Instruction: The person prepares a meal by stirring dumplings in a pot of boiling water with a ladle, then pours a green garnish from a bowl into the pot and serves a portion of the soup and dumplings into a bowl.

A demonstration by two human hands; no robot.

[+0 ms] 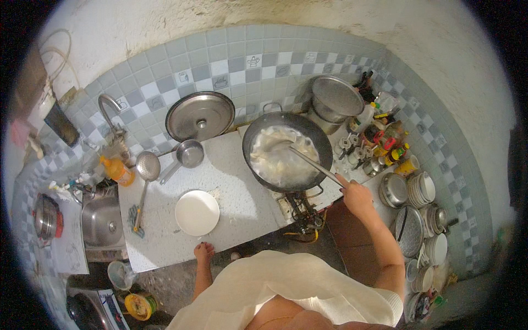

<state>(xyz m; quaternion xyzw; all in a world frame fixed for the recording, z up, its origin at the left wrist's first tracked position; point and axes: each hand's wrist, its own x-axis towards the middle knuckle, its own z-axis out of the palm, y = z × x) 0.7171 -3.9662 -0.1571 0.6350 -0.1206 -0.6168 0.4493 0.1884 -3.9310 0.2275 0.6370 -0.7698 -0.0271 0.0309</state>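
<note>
My right hand grips the long metal handle of a ladle. The ladle's head dips into pale, cloudy liquid with light pieces of food. That food fills much of a dark two-handled wok, which sits over a gas burner. By the counter's front edge, my left hand has its fingers loosely curled, and I see nothing in it. Just beyond it, a white plate lies on the speckled white counter.
A skimmer, a small saucepan and an orange bottle stand left, near the sink. A large lid leans on the tiles. Stacked pots, condiment bottles and bowls crowd the right side.
</note>
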